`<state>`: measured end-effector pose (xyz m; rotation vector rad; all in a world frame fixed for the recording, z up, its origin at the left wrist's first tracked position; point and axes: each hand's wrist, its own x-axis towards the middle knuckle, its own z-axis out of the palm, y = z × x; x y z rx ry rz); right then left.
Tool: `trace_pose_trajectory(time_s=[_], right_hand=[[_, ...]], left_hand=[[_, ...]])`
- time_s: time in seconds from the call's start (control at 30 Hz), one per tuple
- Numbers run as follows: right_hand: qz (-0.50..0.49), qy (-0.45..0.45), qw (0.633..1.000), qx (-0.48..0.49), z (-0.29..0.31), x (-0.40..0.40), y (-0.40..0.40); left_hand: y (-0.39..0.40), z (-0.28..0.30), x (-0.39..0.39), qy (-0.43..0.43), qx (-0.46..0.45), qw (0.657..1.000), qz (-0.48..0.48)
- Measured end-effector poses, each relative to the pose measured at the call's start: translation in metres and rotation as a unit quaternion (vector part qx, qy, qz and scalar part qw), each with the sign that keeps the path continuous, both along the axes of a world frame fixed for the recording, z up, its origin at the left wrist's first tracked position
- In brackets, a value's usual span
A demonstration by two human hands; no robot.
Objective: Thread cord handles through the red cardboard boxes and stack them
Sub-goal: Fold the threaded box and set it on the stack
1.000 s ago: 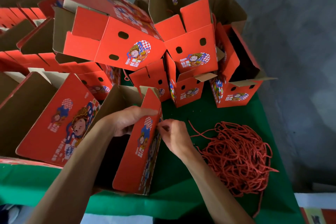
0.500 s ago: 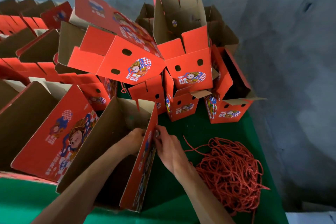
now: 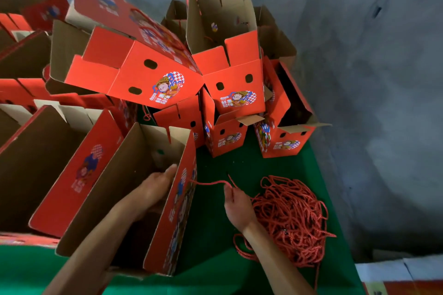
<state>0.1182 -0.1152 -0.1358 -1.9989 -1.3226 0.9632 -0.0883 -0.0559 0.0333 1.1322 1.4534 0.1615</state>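
Now the left hand [image 3: 155,187] reaches inside an open box [image 3: 172,223] at six o'clock, fingers fairly straight against its brown corrugated wall. Just outside, at four o'clock, the right hand [image 3: 236,203] pinches a twisted red cord [image 3: 208,183] that runs taut to the box's glossy red printed side. A tangled heap [image 3: 290,218] of the same rope lies on green felt [image 3: 215,165]. Toward twelve o'clock, more red boxes [image 3: 143,74] with oval holes are piled crookedly.
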Motion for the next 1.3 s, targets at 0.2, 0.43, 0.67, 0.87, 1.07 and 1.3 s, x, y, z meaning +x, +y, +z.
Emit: trace_pose_trajectory(time_s=[0.2, 0.43, 0.67, 0.87, 1.07, 1.3], right_hand=[[-0.068, 0.217, 0.969, 0.096, 0.072, -0.017, 0.039], [-0.1, 0.084, 0.991, -0.02, 0.009, 0.005, 0.015], [0.093, 0.0, 0.991, -0.094, -0.038, -0.002, -0.02], [0.263, -0.142, 0.95, -0.087, -0.058, -0.036, -0.02], [0.292, -0.177, 0.939, -0.053, -0.061, -0.056, -0.012], [0.297, -0.177, 0.937, -0.042, -0.052, -0.057, -0.017]], left_hand=[[-0.006, 0.014, -0.012, -0.04, 0.007, 0.99, -0.135], [-0.003, 0.005, -0.008, 0.025, -0.034, 0.992, -0.123], [0.008, 0.002, -0.006, -0.012, -0.002, 0.998, -0.054], [0.002, 0.003, -0.013, -0.004, -0.022, 0.996, -0.088], [-0.013, -0.002, -0.033, -0.013, -0.079, 0.991, -0.107], [-0.012, -0.004, -0.041, -0.026, -0.07, 0.994, -0.081]])
